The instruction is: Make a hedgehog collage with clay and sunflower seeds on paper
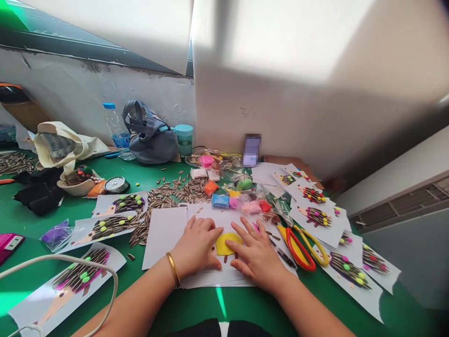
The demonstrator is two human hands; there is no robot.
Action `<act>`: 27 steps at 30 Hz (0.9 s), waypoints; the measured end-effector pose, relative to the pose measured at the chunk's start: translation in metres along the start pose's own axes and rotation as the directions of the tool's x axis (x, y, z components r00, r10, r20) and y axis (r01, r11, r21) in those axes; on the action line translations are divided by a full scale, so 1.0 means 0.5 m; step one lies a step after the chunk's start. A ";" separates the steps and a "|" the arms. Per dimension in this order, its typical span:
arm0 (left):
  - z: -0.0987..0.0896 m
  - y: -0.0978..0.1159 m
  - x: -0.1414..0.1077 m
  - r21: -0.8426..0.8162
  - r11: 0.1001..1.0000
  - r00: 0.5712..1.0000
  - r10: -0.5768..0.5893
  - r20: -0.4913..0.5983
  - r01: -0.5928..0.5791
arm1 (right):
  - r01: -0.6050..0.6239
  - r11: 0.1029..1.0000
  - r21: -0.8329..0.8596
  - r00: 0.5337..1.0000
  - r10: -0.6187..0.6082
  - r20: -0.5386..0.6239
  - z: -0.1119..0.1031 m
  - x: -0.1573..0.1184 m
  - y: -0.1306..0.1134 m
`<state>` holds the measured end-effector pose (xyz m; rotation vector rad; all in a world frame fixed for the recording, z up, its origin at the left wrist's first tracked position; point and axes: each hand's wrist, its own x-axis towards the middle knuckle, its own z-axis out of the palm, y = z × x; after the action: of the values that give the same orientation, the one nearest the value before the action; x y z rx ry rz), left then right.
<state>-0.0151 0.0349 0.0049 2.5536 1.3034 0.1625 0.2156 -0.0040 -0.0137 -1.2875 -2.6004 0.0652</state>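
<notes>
A flattened piece of yellow clay (228,242) lies on white paper (163,234) in front of me, with small brown feet below it. My left hand (198,245), with a gold bangle at the wrist, rests at its left; its index fingertip reaches the clay's upper left edge and the thumb is apart below. From the right, my right hand (257,255) lies with fingers spread, a fingertip on the clay's right part. Neither hand grips anything that I can see. The hands partly cover the figure on the paper. Red-and-yellow scissors (301,248) lie right of my right hand.
Sunflower seeds (175,192) are heaped behind the paper, beside wrapped clay packets such as a blue one (220,201). Hedgehog cards (345,271) stand spread on the right, others (112,227) on the left. A white cable (114,281) loops at the lower left. A phone (251,150) leans behind.
</notes>
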 end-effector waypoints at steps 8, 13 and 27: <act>0.002 -0.001 0.000 0.001 1.000 1.000 0.007 -0.011 -0.007 | 0.008 1.000 -0.010 0.997 -0.008 0.071 -0.001 0.006 -0.013; 0.001 -0.001 0.001 0.006 1.000 1.000 -0.001 -0.003 0.001 | -0.007 1.000 -0.002 0.996 0.008 0.089 0.003 0.006 -0.008; -0.001 0.000 -0.001 -0.007 1.000 1.000 0.003 0.006 -0.003 | -0.038 0.999 -0.008 0.999 0.038 -0.022 -0.005 -0.006 0.017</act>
<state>-0.0154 0.0345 0.0056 2.5480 1.2951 0.1596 0.2247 -0.0014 -0.0130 -1.3329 -2.5614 0.0469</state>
